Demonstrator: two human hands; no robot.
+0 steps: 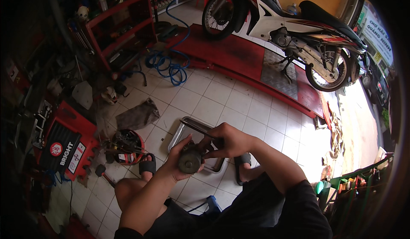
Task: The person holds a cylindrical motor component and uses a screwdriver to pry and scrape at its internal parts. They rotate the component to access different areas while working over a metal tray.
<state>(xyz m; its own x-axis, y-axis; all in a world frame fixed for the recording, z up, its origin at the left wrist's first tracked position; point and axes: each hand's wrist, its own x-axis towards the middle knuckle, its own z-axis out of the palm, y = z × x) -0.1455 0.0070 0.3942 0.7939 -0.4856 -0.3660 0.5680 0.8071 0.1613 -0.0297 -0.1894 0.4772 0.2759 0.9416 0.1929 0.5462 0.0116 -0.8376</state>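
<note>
My left hand (174, 164) is wrapped around a dark, round metal motor part (190, 162), whose flat end with a small central boss faces up at me. Above its far side, my right hand (230, 139) is closed on a long, thin dark tool (196, 126), which sticks out to the left past the knuckles. Its exact kind is unclear. The right fingertips meet the side of the metal part, and what lies between them is hidden. Beneath both hands a shallow silver metal tray (176, 141) rests on the floor, partly covered by my hands.
A red bowl of tools (143, 147) stands left of the tray, near a grey cloth (139, 114) and a hammer (104, 175). Further left is a red-and-black machine (64, 140). Ahead, a motorbike (294, 34) stands on a red lift platform (230, 55), with a coiled blue hose (171, 66) beside it.
</note>
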